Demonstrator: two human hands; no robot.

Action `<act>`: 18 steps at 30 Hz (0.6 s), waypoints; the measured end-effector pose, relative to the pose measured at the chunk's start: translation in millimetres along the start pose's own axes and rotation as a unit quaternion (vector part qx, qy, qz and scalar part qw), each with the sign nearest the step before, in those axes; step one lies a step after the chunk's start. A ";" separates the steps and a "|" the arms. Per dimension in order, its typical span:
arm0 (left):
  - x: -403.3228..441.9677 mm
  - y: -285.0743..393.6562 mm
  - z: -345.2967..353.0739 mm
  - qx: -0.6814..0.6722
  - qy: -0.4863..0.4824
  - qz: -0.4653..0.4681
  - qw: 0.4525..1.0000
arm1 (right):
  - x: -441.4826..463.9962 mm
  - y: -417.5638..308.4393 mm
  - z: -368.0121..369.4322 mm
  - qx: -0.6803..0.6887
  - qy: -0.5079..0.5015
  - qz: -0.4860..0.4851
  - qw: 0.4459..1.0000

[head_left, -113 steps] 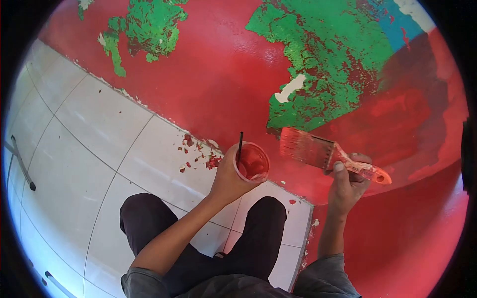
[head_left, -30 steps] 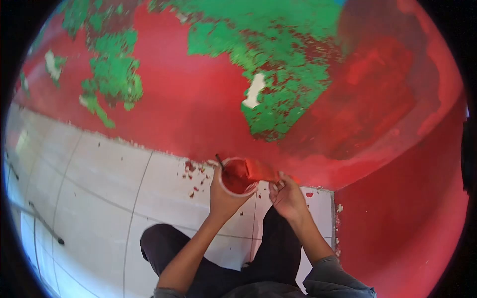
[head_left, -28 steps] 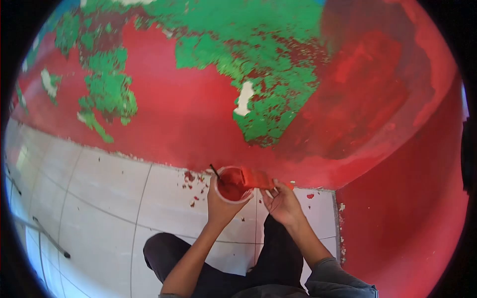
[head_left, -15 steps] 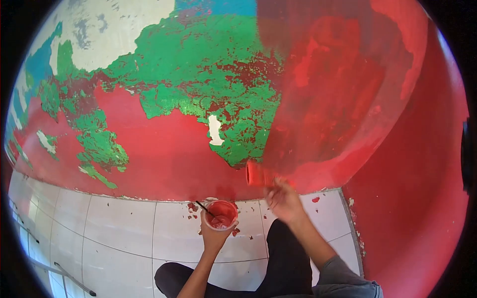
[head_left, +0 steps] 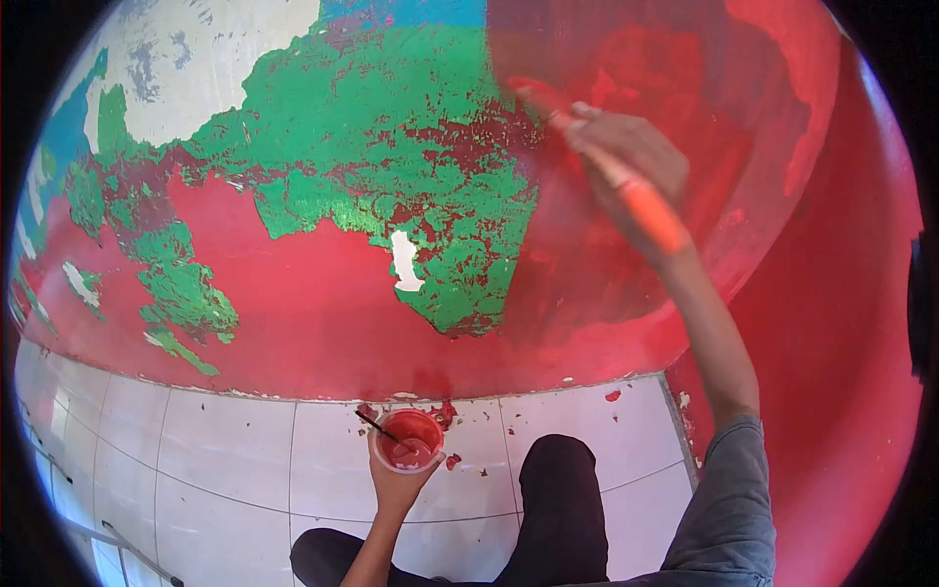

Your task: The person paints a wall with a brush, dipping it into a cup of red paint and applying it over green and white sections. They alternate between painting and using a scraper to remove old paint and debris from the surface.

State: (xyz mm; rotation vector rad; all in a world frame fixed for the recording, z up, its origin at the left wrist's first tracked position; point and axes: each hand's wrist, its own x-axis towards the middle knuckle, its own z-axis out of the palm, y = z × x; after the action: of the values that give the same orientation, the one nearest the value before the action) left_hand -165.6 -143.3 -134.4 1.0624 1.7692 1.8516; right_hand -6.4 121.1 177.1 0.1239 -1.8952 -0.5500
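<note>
My left hand (head_left: 398, 489) is wrapped round a clear plastic cup (head_left: 437, 460) low in front of the wall. Red paint (head_left: 419, 430) lies inside, and a thin dark stick (head_left: 376, 423) leans out over the rim. Higher up, my right hand (head_left: 636, 161) grips a paintbrush (head_left: 653, 217) with an orange handle. Its red bristle end (head_left: 538, 98) is at the wall (head_left: 342, 293), by the border between flaking green paint (head_left: 362, 108) and a dark red area; motion blurs it, and I cannot tell whether it touches.
White floor tiles (head_left: 225, 440) meet the wall's foot, with red paint flakes (head_left: 452, 461) scattered near the cup. A red side wall (head_left: 822, 391) rises on the right. My bent knees (head_left: 559, 479) are below, and a metal rail (head_left: 93, 533) stands at lower left.
My right hand has swung up and away from beside the cup, carrying the paintbrush to the upper wall. The cup in my left hand shows slightly farther left and lower.
</note>
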 end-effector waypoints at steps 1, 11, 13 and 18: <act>-0.3 1.0 -0.6 -0.004 0.001 -0.002 1.000 | -4.5 0.0 4.8 -0.061 -0.023 -0.051 0.997; -2.5 5.0 -11.1 -0.013 0.036 0.009 0.999 | -181.9 -62.3 71.3 0.128 -0.278 0.025 0.952; -0.3 -0.9 -9.8 0.002 0.049 0.017 0.999 | -85.3 -21.2 44.7 0.129 -0.297 0.082 0.942; 6.4 -6.0 -6.9 -0.017 0.046 0.005 0.999 | 85.5 77.4 13.4 0.104 0.017 0.083 0.991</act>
State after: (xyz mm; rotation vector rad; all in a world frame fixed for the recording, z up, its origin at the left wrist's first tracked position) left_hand -176.2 -142.6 -137.9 0.9894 1.7785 1.9589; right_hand -38.5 164.9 279.6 0.1096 -1.9052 -0.2352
